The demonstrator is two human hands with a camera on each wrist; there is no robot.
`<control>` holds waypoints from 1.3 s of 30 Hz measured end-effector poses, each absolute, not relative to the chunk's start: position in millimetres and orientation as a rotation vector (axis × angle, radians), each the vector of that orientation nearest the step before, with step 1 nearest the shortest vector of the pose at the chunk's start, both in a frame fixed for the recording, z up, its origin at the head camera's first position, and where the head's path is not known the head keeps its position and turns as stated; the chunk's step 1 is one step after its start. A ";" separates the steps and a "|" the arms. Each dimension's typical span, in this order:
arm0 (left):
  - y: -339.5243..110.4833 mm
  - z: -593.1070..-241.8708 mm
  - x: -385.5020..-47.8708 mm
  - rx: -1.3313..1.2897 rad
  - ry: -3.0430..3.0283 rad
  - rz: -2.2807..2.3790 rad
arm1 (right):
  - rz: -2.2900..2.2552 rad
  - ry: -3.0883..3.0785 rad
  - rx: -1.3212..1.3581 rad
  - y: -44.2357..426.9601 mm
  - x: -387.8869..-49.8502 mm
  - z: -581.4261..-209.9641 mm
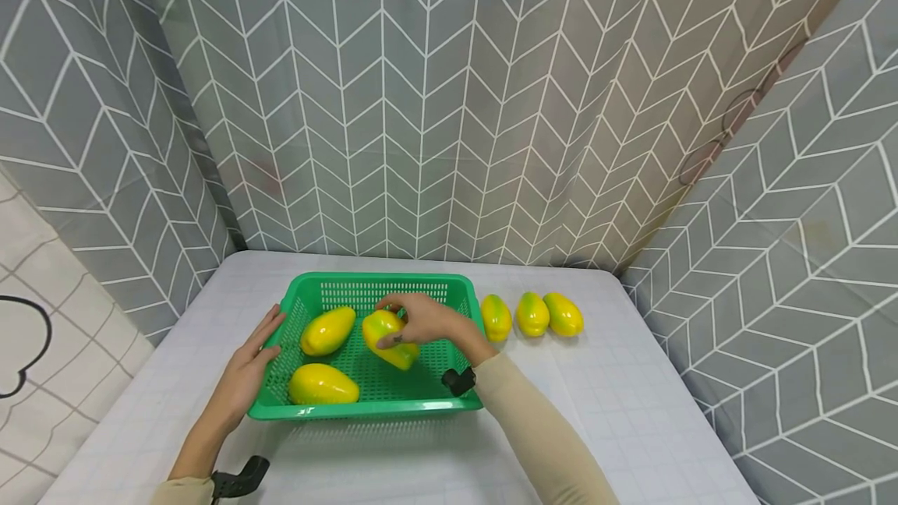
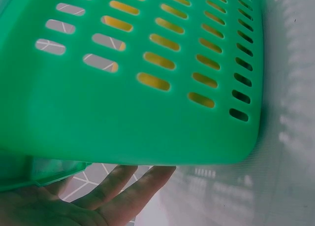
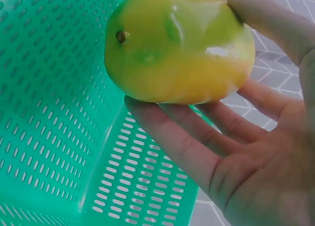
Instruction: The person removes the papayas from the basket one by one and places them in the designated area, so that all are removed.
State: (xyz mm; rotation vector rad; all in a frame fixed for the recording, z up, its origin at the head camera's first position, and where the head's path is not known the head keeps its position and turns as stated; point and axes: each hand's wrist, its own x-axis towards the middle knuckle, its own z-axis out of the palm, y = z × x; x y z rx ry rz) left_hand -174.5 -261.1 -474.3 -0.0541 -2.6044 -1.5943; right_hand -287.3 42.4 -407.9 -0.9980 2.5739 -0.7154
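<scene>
A yellow-green mango point(image 3: 179, 48) is held by my right hand point(image 1: 424, 319), thumb on one side and fingers on the other, over the inside of a green plastic basket point(image 1: 372, 277). In the basket's left half lie two yellow mangoes, the upper mango point(image 1: 328, 331) and the lower mango point(image 1: 323, 385). My left hand point(image 1: 247, 369) rests against the basket's left side, its fingers nearly straight. From the left wrist view, the fingers point(image 2: 142, 191) touch the slotted outer wall; the thumb is partly hidden by the rim.
Right of the basket, three more mangoes stand on the white table: a near mango point(image 1: 496, 318), a middle mango point(image 1: 532, 314) and an outer mango point(image 1: 564, 315). A grey patterned curtain point(image 1: 435, 100) hangs behind the table, with more on both sides.
</scene>
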 end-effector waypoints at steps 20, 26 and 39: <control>-262.1 -476.6 -177.4 -0.061 -2.606 -1.588 | -0.885 2.723 -0.791 64.2 -284.0 -394.5; -262.9 -476.5 -177.0 -0.065 -2.595 -1.589 | -0.934 2.740 -0.761 72.5 -283.1 -388.3; -262.8 -476.6 -175.9 -0.052 -2.596 -1.602 | -1.064 2.810 -0.596 95.4 -280.5 -379.5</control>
